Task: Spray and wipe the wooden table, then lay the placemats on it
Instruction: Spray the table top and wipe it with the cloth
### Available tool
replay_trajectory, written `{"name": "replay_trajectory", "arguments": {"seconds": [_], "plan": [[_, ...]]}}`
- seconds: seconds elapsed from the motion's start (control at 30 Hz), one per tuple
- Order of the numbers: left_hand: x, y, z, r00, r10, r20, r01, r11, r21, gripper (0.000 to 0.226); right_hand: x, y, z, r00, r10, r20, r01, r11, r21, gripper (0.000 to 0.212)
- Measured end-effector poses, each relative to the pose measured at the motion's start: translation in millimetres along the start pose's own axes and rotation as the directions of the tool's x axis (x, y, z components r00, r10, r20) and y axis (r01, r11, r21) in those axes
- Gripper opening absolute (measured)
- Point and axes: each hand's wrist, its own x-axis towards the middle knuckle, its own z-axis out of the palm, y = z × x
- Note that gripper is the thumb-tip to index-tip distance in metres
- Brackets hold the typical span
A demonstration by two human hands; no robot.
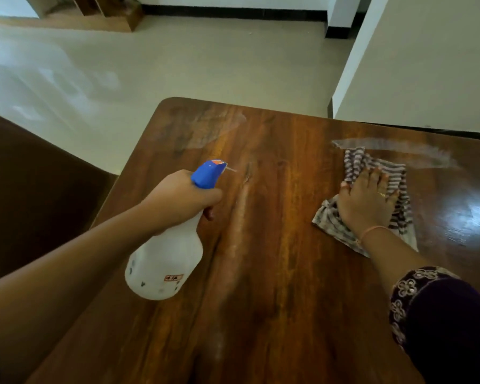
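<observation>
The wooden table [261,273] is being sprayed and wiped. The spray bottle [164,261] is gripped by the left hand [183,198] over its left side. The striped cloth [355,162] is pressed down by the flat right hand [366,200] on its right. The wet streaks [399,151] should be wiped next.

The right arm wears a dark purple sleeve [449,328] reaching to about the elbow, its hem edged with a broad band of pale embroidered flowers [405,289]. A thin pink thread bracelet [372,230] circles the wrist, and a small gold ring [382,194] sits on one finger of the right hand [366,202]. The left forearm [94,245] and left hand [182,199] are bare.
</observation>
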Motion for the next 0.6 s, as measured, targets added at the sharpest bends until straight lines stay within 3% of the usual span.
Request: {"name": "replay_trajectory", "arguments": {"seconds": [0.3,0.5,0.6], "plan": [[10.1,-25.8,-52.5,0.999,0.004,-0.033,-0.006,0.999,-0.048,0.013,-16.7,-121.5,19.1,0.985,-0.170,-0.014,0.170,0.985,-0.001,0.063],[18.4,-51.6,-86.5,0.993,-0.067,-0.094,0.061,0.996,-0.072,0.015,-36.0,-211.8,40.8,0.920,-0.392,-0.008,0.392,0.920,0.004,0.063],[22.3,-61.2,-98.4,0.995,-0.074,-0.073,0.069,0.996,-0.057,0.015,-37.3,-222.6,46.1,0.911,-0.411,-0.032,0.411,0.912,-0.002,0.062]]}}
